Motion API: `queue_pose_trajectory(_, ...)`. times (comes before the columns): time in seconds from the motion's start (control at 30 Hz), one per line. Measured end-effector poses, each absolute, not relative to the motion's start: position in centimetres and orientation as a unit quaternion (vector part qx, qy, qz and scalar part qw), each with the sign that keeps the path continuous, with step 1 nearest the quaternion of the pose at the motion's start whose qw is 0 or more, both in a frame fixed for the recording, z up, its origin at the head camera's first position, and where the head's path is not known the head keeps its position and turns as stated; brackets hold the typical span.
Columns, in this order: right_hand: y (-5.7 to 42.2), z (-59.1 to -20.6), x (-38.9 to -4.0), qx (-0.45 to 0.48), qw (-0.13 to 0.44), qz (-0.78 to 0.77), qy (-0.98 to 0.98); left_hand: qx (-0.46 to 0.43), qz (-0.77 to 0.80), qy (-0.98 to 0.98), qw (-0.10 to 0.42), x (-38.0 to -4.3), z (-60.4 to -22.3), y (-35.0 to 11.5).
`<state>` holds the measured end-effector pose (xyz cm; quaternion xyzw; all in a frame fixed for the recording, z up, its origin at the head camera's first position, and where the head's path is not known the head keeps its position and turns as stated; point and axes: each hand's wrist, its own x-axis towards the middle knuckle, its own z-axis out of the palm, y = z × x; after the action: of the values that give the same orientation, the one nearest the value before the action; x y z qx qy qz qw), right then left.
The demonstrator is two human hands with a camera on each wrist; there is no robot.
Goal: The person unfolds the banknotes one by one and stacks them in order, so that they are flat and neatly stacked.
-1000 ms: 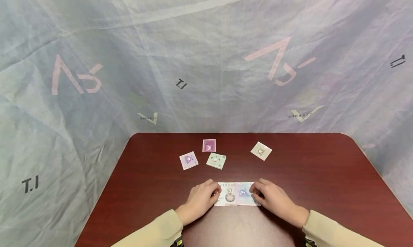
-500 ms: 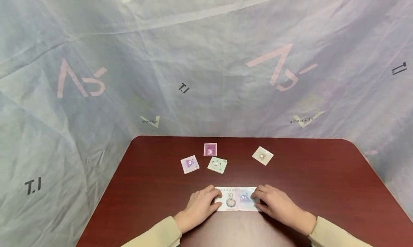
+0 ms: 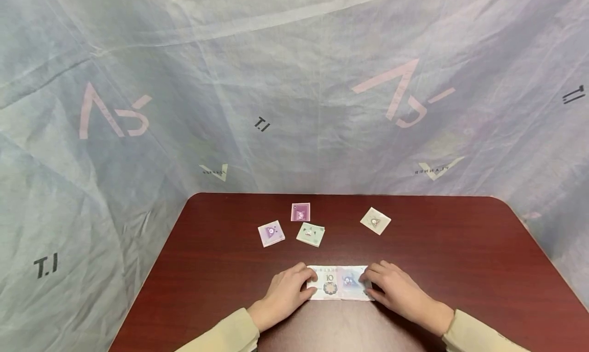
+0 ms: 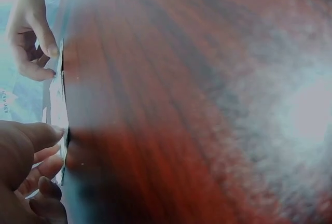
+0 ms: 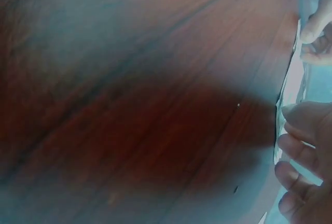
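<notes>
One long banknote (image 3: 338, 282), printed with a 10, lies on the near part of the tabletop (image 3: 460, 244). With the note taken as clock centre, the left hand (image 3: 286, 289) rests at 9 o'clock and the right hand (image 3: 399, 288) at 3 o'clock. Each grip is loose: thumb and fingertips stand parted, touching the note's end without closing round it. The placement is judged to serve for steadying both ends and keeping the paper flat. Four small paper squares, apparently folded, lie beyond: one lilac square (image 3: 271, 233) at 10 o'clock, one magenta square (image 3: 300, 212) and one green square (image 3: 310, 234) at 11, one tan square (image 3: 375, 220) at 1. Their distance presumably leaves the hands room. Pale sleeves (image 3: 230, 331) number two.
</notes>
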<state>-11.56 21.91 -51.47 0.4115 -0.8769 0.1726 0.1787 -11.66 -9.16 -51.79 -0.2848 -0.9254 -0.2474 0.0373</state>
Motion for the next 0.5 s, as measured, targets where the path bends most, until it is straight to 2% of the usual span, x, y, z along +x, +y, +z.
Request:
queue_pose_trajectory(0.17,22.2,-51.7,-11.9,0.425,0.171,0.183,-0.87,-0.282,-0.258,-0.922,0.07,-12.7,-51.2,-10.0)
queue_pose_trajectory(0.33,22.3,-51.6,-12.2,0.43,0.16,0.184,-0.87,-0.233,-0.271,-0.926,0.123,-14.4,-50.0,-11.6)
queue_pose_trajectory(0.5,22.4,-51.7,-12.1,0.435,0.156,0.182,-0.868,-0.204,-0.267,-0.933,0.13,-15.4,-49.5,-13.1)
